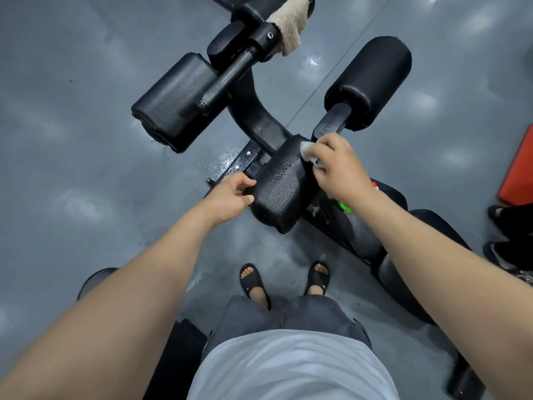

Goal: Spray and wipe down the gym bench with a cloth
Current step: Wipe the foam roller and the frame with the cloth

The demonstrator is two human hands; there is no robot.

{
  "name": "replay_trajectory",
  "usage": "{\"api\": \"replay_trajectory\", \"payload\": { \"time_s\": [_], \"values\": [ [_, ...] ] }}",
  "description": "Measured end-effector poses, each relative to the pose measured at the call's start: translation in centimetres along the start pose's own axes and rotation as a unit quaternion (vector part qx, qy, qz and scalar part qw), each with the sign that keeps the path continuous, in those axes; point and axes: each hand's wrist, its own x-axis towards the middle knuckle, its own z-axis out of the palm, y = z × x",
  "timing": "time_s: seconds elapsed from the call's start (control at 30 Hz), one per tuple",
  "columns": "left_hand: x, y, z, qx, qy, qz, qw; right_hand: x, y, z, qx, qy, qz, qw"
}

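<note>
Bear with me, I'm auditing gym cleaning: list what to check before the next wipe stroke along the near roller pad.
1. Cloth in grip: ok; the right hand holds it bunched against the roller pad.
2. Pad steadied: ok; the left hand grips its end.
3. Pad sprayed: ok; droplets cover its top.
4. Spray bottle in reach: cannot tell; only green and red bits show behind the right wrist.
5. Floor dry: not ok; wet-looking sheen ahead of the left hand.

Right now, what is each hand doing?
Left hand: grips the pad.
Right hand: holds the cloth against the pad.
</note>
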Motion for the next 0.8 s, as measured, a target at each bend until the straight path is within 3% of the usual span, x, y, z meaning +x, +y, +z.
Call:
{"api": "replay_trajectory", "payload": {
  "time_s": [0.2, 0.4, 0.53, 0.7, 0.8],
  "values": [
    [-0.2, 0.0, 0.4, 0.030, 0.015, 0.017, 0.999, 1.5, 0.3, -1.2, 0.056, -0.066, 0.039, 0.995],
    [-0.5, 0.6, 0.2, 0.052, 0.016, 0.030, 0.998, 2.3, 0.1, -1.1, 0.073, -0.035, 0.029, 0.996],
    [-0.6, 0.9, 0.0, 0.064, 0.012, 0.039, 0.997, 2.6, 0.0, -1.0, 0.074, -0.114, 0.046, 0.990],
    [-0.7, 1.0, -0.1, 0.065, 0.002, 0.042, 0.997, 2.9, 0.4, -2.2, 0.002, -0.164, -0.010, 0.986],
    [-0.8, 1.2, 0.0, 0.072, -0.003, 0.046, 0.996, 2.9, 0.6, -1.5, -0.027, -0.119, 0.014, 0.992]
  ]
}}
